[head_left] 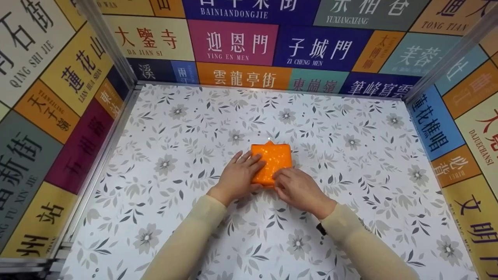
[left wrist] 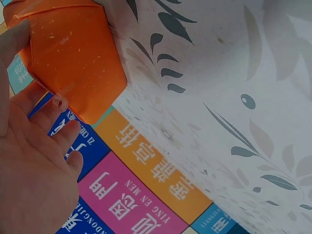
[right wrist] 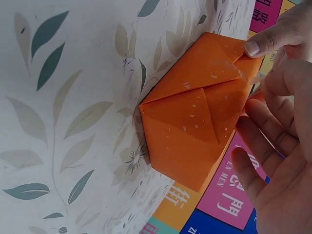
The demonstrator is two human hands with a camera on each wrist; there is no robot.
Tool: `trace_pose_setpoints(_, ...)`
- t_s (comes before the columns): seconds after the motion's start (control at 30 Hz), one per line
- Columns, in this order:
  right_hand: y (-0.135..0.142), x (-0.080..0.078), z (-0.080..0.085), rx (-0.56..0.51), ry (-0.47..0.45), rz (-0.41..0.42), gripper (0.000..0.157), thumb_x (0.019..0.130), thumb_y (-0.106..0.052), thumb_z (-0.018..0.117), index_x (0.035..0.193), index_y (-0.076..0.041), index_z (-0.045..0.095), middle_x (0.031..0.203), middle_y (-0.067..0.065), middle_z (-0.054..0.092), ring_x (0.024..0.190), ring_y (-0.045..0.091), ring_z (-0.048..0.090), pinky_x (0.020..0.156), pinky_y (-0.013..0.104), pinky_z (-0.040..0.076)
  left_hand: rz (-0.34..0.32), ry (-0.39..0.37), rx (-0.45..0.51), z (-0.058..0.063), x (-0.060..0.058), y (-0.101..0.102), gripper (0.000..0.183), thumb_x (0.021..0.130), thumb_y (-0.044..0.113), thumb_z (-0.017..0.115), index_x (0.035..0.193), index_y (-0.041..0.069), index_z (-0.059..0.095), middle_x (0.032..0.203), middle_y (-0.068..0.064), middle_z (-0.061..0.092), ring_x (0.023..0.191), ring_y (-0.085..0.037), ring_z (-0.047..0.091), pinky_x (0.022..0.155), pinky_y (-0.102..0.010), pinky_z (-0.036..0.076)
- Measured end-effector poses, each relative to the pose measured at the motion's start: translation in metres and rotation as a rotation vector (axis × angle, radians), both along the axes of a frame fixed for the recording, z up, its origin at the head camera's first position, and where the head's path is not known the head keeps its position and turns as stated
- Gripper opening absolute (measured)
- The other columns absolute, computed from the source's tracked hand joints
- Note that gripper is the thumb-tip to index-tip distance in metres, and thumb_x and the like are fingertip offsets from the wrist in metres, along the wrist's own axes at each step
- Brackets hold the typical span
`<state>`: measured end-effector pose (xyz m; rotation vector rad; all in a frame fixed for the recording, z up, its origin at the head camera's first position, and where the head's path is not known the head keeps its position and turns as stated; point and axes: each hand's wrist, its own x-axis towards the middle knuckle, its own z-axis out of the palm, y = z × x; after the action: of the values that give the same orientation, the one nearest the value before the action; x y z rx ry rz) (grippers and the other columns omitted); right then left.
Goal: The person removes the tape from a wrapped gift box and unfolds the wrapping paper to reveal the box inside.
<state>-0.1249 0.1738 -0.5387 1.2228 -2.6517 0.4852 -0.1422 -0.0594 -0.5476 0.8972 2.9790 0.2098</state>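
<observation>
A square box-shaped package (head_left: pixel 271 163) in orange gold-flecked paper lies on the floral tabletop. In the right wrist view, folded paper flaps (right wrist: pixel 195 92) form a pointed end on its near side. My left hand (head_left: pixel 238 177) rests on its left side, fingers extended over the top. A small clear bit of tape (left wrist: pixel 59 101) shows at one left fingertip in the left wrist view. At the near right corner, my right hand (head_left: pixel 298 190) has its fingers curled, pinching a small translucent strip of tape (right wrist: pixel 258 78) close to the flaps.
White cloth with grey leaves and flowers covers the table (head_left: pixel 167 217). Panels of coloured Chinese street signs (head_left: pixel 233 42) stand at the back, left and right, with metal rails (head_left: pixel 105 50) at the corners. A dark band (head_left: pixel 321 228) shows at the right sleeve.
</observation>
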Motion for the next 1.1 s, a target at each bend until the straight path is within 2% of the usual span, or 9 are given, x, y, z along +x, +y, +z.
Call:
trace_pose_setpoints(0.27, 0.003, 0.004, 0.004, -0.028, -0.012, 0.070, 0.005, 0.086, -0.017, 0.075, 0.085, -0.015, 0.070, 0.108, -0.002, 0.066, 0.096, 0.018, 0.062, 0.087, 0.036, 0.052, 0.009, -0.018, -0.009, 0.001, 0.000, -0.003, 0.078, 0.088, 0.058, 0.068, 0.153, 0.021, 0.043, 0.160, -0.002, 0.033, 0.147, -0.028, 0.025, 0.120, -0.044, 0.004)
trace_pose_setpoints(0.37, 0.005, 0.002, 0.005, -0.070, 0.010, 0.080, 0.007, 0.084, -0.014, 0.078, 0.088, -0.015, 0.074, 0.107, -0.003, 0.066, 0.094, 0.017, 0.063, 0.086, 0.035, 0.053, 0.008, -0.019, -0.002, 0.001, 0.000, -0.003, 0.081, 0.087, 0.058, 0.068, 0.154, 0.020, 0.041, 0.160, -0.002, 0.032, 0.148, -0.028, 0.024, 0.120, -0.044, 0.004)
trace_pose_setpoints(0.6, 0.010, -0.001, 0.008, -0.114, 0.069, 0.114, 0.014, 0.084, -0.011, 0.077, 0.098, -0.012, 0.078, 0.108, -0.001, 0.070, 0.097, 0.020, 0.066, 0.084, 0.039, 0.054, 0.015, -0.004, 0.041, 0.001, 0.000, -0.003, 0.090, 0.084, 0.059, 0.071, 0.156, 0.018, 0.035, 0.161, -0.007, 0.029, 0.148, -0.028, 0.023, 0.121, -0.042, 0.007)
trace_pose_setpoints(0.7, 0.011, -0.003, 0.010, -0.127, 0.083, 0.087, 0.016, 0.083, -0.010, 0.077, 0.099, -0.011, 0.077, 0.108, 0.000, 0.069, 0.098, 0.021, 0.066, 0.084, 0.038, 0.055, 0.036, -0.007, 0.050, 0.000, 0.000, -0.005, 0.096, 0.083, 0.059, 0.072, 0.157, 0.015, 0.030, 0.162, -0.010, 0.027, 0.148, -0.027, 0.022, 0.121, -0.041, 0.007)
trace_pose_setpoints(0.83, 0.008, -0.008, 0.010, -0.103, 0.078, -0.002, 0.027, 0.084, -0.014, 0.077, 0.111, -0.011, 0.073, 0.115, 0.003, 0.066, 0.102, 0.023, 0.064, 0.086, 0.039, 0.054, 0.066, -0.012, 0.053, -0.001, 0.001, -0.006, 0.104, 0.082, 0.060, 0.072, 0.158, 0.008, 0.025, 0.162, -0.012, 0.026, 0.148, -0.027, 0.021, 0.121, -0.041, 0.008)
trace_pose_setpoints(1.0, -0.002, -0.013, 0.004, 0.020, -0.011, -0.096, 0.048, 0.091, -0.030, 0.073, 0.134, -0.011, 0.062, 0.139, 0.006, 0.055, 0.123, 0.026, 0.054, 0.100, 0.043, 0.047, 0.090, -0.021, 0.024, -0.003, 0.002, -0.007, 0.111, 0.082, 0.065, 0.068, 0.159, 0.003, 0.017, 0.163, -0.013, 0.021, 0.149, -0.027, 0.019, 0.121, -0.042, 0.007)
trace_pose_setpoints(1.1, -0.007, -0.013, -0.001, 0.091, -0.052, -0.133, 0.058, 0.093, -0.039, 0.069, 0.142, -0.010, 0.055, 0.148, 0.008, 0.048, 0.132, 0.028, 0.046, 0.107, 0.047, 0.041, 0.092, -0.022, 0.015, -0.004, 0.003, -0.007, 0.112, 0.083, 0.066, 0.067, 0.159, 0.002, 0.016, 0.163, -0.013, 0.022, 0.149, -0.027, 0.019, 0.121, -0.042, 0.007)
